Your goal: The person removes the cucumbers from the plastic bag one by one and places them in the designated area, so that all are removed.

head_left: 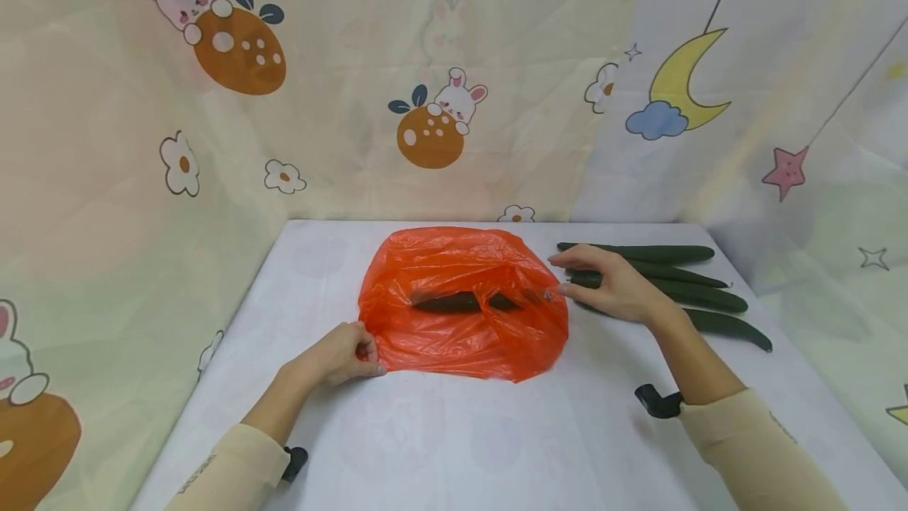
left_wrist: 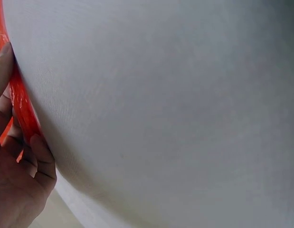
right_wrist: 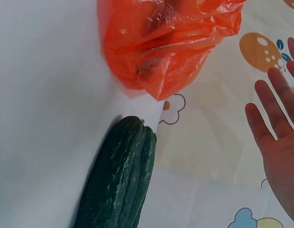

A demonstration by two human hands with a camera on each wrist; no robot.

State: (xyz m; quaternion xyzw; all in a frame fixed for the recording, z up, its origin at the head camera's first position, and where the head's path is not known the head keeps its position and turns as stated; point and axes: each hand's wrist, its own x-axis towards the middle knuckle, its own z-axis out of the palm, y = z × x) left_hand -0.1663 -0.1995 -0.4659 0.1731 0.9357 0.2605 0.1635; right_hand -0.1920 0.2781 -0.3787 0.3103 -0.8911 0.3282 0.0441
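A red plastic bag (head_left: 440,353) lies at the middle of the white table, and a dark green cucumber (head_left: 454,303) shows through the opening in its top. My left hand (head_left: 345,353) pinches the bag's near left edge; in the left wrist view, the fingers curl around a strip of red plastic (left_wrist: 24,111). Beside the bag's right end, my right hand (head_left: 608,282) is raised with its fingers extended and holds nothing. The right wrist view shows that hand's spread fingers (right_wrist: 265,107) apart from the bag (right_wrist: 161,52). Several cucumbers (head_left: 709,296) lie beneath and beyond it.
The white table (head_left: 454,440) carries everything. Behind it hangs a printed cloth backdrop (head_left: 340,101), which also runs along both sides. A black wrist device (head_left: 658,401) sticks out from the right sleeve, and another (head_left: 295,464) from the left.
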